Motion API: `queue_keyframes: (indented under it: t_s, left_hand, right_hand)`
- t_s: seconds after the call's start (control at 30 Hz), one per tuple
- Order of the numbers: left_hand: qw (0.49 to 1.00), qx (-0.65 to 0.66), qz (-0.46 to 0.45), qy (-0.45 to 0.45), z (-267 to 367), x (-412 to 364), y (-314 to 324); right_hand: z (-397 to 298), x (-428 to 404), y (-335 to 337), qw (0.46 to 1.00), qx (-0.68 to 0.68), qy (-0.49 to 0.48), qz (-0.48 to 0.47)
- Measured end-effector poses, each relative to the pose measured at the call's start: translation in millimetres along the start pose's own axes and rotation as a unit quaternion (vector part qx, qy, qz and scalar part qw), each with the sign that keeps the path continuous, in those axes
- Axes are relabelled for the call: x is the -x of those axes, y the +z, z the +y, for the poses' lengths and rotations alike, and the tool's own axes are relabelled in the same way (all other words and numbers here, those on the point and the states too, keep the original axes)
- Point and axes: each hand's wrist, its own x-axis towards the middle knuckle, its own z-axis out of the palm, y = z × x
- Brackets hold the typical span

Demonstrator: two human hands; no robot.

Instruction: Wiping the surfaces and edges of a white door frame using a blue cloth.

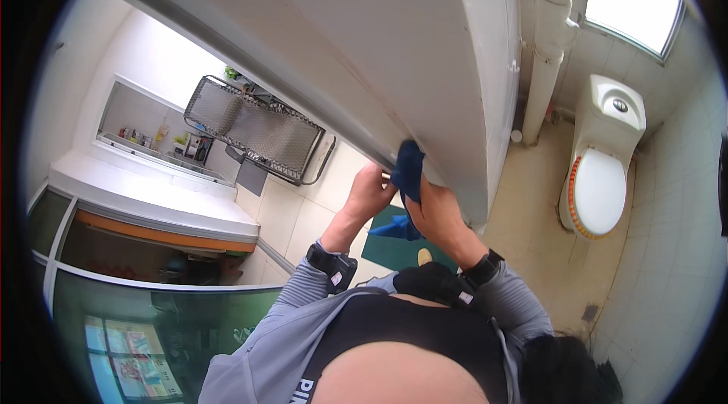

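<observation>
A dark blue cloth (408,173) lies against the edge of a white door (364,62), with another end of blue cloth hanging below. My right hand (441,216) is closed on the cloth and presses it to the door. Just left of it, my left hand (369,193) is at the door's edge, near a small light-coloured part that may be a handle or latch. Its fingertips are partly hidden, so what it grips cannot be told. Both wrists wear black straps with small devices.
To the right stand a white toilet (598,190) and a vertical pipe (543,85) by a window. A folding lounger (261,131) stands at the left, beyond the door. Below it is a glass partition (199,324). A green mat (378,244) lies on the floor.
</observation>
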Motion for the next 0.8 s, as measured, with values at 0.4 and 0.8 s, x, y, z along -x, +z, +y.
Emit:
queue_keyframes:
  t_s: [0.4, 0.8]
  left_hand:
    - [0.999, 0.035, 0.019, 0.011, -4.7, 10.6, -0.4]
    - [0.998, 0.060, -0.025, 0.025, -9.1, -0.8, -2.1]
  right_hand:
    - [-66.5, -51.0, -57.8, 0.994, 0.051, -0.090, 0.016]
    - [-65.1, -28.8, -33.5, 0.932, 0.073, -0.094, 0.343]
